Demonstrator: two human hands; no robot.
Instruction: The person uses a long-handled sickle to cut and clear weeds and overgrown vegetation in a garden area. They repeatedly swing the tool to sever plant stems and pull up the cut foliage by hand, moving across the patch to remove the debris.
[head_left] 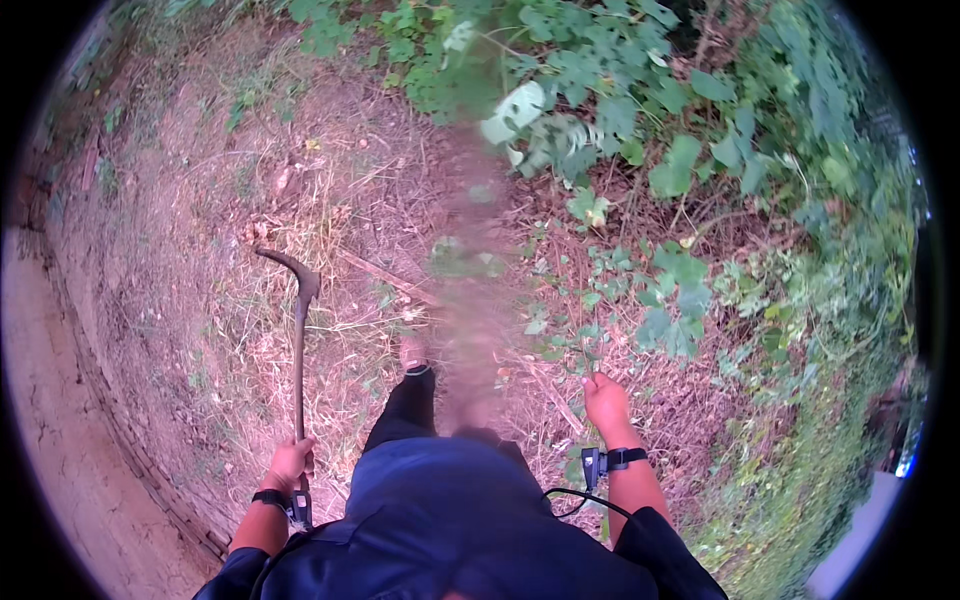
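My left hand (290, 462) is wrapped round the lower end of a long-handled billhook (300, 365). Its dark, curved blade points up and to the left, above dry straw on the ground. On the other side, my right hand (606, 403) is closed in a pinch beside the leafy growth. A thin green vine (590, 350) seems to run up from its fingertips, though the grip itself is hard to make out. Both wrists wear black straps with small devices; a cable trails from the right one.
Dense green vines (680, 140) cover the bank ahead and to the right. A dry stick (390, 278) lies in front of my foot (413, 350). Along the left runs a pale, earthen-coloured strip (60, 400) with a raised edge. A blurred vertical smear crosses the middle.
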